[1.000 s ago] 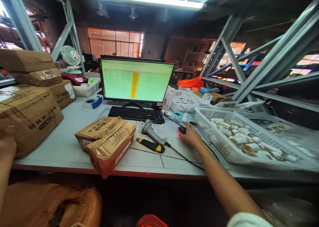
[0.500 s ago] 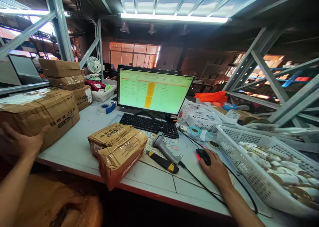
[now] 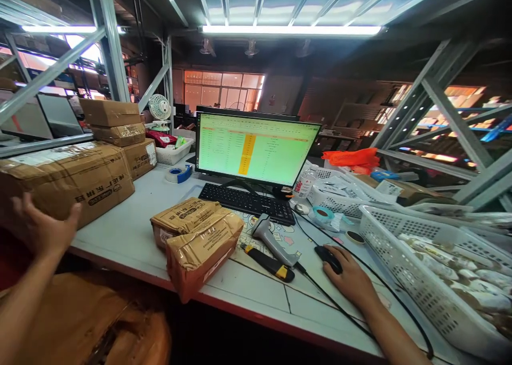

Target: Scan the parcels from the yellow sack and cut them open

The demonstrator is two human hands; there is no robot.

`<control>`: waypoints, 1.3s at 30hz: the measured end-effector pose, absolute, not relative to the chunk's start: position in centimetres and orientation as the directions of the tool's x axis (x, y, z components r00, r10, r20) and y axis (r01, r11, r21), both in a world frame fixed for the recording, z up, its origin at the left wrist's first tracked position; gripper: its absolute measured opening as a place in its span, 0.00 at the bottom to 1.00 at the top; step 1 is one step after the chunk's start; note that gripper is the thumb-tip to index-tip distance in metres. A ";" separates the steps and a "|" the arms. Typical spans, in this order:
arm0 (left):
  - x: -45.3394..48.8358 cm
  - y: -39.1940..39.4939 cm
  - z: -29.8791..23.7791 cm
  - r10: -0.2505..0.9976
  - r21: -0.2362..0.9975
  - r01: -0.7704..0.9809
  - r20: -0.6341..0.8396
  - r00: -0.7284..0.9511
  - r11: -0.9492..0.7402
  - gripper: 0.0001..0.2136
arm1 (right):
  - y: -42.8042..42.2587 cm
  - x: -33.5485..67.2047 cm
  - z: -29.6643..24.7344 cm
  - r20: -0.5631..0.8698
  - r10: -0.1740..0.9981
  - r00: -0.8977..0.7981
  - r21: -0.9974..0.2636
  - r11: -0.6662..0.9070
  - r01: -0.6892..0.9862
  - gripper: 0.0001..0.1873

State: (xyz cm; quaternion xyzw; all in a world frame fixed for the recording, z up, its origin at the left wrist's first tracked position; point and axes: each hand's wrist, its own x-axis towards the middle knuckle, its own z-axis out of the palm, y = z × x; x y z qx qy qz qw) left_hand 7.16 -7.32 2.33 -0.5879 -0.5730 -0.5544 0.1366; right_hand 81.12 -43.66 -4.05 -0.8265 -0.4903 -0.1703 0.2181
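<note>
The right hand curls over the smooth, rounded mouse, near right; the left hand, fingers spread wide, seems to touch the boxy, taped cardboard carton at left.

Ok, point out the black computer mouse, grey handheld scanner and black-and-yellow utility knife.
Black computer mouse (image 3: 328, 258): head view, top shell.
Grey handheld scanner (image 3: 277, 243): head view, upper handle.
Black-and-yellow utility knife (image 3: 265, 261): head view, black body.
</note>
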 end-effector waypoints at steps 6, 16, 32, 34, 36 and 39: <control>18.7 -14.6 0.7 0.684 0.511 0.501 0.683 0.256 -0.698 0.33 | -43.4 80.2 -1.7 0.580 0.701 0.416 -0.212 -0.363 0.907 0.31; 25.3 -17.4 -2.5 0.722 0.564 0.451 0.550 0.420 -0.692 0.54 | -35.3 57.1 5.3 0.459 0.865 -0.201 -0.162 0.304 0.939 0.44; 22.2 -9.9 1.2 0.604 0.249 0.605 0.620 0.500 -0.756 0.34 | -26.2 50.0 1.7 0.520 0.847 -0.108 -0.435 0.372 0.820 0.45; 20.7 -8.5 2.2 0.627 0.309 0.632 0.686 0.370 -0.711 0.35 | -25.0 49.2 1.2 0.510 0.854 -0.105 -0.484 0.386 0.785 0.46; 18.7 -7.2 3.5 0.620 0.336 0.651 0.737 0.268 -0.680 0.35 | -23.1 48.1 0.9 0.506 0.855 -0.110 -0.519 0.404 0.753 0.45; 15.0 -5.8 6.2 0.575 0.342 0.680 0.805 0.144 -0.649 0.33 | -18.5 45.5 0.8 0.494 0.857 -0.144 -0.545 0.434 0.718 0.46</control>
